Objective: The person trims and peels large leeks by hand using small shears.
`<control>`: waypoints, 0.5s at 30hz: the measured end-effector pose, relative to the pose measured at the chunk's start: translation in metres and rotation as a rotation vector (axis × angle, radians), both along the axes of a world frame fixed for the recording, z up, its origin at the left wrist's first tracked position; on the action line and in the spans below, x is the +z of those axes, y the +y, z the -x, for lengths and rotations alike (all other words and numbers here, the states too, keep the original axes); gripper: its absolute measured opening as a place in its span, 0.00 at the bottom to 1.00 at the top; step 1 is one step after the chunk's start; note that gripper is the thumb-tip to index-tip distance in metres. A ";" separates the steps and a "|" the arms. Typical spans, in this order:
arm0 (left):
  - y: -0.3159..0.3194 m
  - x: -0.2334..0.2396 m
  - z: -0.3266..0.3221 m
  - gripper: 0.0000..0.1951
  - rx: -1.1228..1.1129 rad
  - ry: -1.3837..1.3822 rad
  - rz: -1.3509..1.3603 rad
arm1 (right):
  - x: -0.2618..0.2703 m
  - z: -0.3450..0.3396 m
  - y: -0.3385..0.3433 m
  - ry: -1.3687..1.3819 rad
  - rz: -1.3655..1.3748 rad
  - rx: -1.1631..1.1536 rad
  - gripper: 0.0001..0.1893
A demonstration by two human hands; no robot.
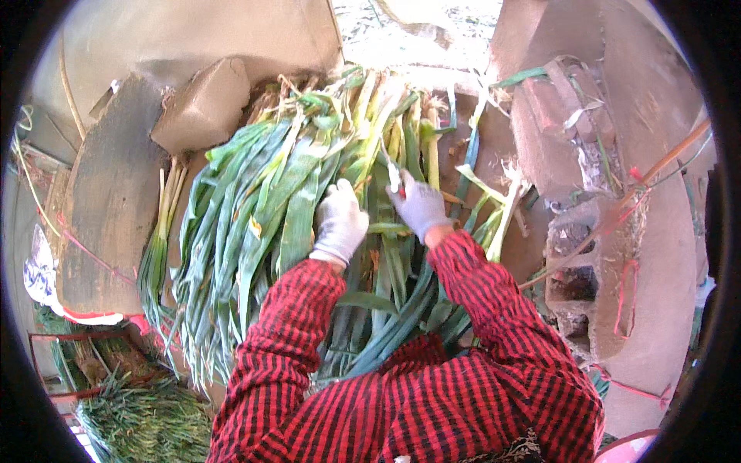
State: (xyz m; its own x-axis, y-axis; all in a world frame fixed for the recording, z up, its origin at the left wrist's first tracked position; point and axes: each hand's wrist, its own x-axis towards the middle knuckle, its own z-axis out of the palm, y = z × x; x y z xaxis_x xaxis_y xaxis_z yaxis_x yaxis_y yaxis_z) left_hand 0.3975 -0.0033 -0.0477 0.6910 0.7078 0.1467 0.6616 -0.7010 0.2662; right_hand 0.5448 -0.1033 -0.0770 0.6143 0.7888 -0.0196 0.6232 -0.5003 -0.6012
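Observation:
A large heap of leeks or large green onions (255, 191) lies before me, pale root ends toward the top and green leaves toward me. My left hand (341, 223), in a light knitted glove, rests among the leaves with its fingers curled; whether it grips a leaf is hidden. My right hand (418, 205), gloved too, holds a small tool with a red part and a narrow metal blade (393, 173), likely a knife, its tip against the stalks. Loose stalks with roots (509, 214) lie to the right of that hand.
A thin bunch of green onions (165, 231) lies left of the heap, beside a curved board (110, 202). A stone block (202, 110) stands at the upper left. Bricks (570, 104) and a hollow block (573, 278) are on the right, crossed by a stick (613, 208). More greens (145, 416) are at the lower left.

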 end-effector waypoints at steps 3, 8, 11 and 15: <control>0.000 0.009 -0.008 0.25 0.016 -0.145 0.552 | 0.007 0.023 -0.061 -0.039 0.006 -0.014 0.27; -0.045 0.027 -0.022 0.17 -0.017 -0.431 1.360 | 0.020 0.015 -0.109 -0.080 -0.195 -0.123 0.21; -0.062 0.024 -0.014 0.15 -0.027 -0.455 1.497 | 0.024 0.006 -0.128 -0.026 -0.091 -0.124 0.19; -0.084 0.001 -0.009 0.22 -0.121 -0.299 1.419 | 0.043 0.001 -0.164 0.023 -0.055 -0.174 0.21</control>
State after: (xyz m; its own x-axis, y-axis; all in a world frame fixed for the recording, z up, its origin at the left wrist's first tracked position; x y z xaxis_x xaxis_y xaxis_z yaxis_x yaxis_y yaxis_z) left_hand 0.4060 -0.0870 -0.0463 0.8255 0.3176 -0.4666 0.4155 0.2175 0.8832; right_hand 0.5436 -0.2676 -0.0340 0.7415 0.6710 0.0047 0.5157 -0.5654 -0.6437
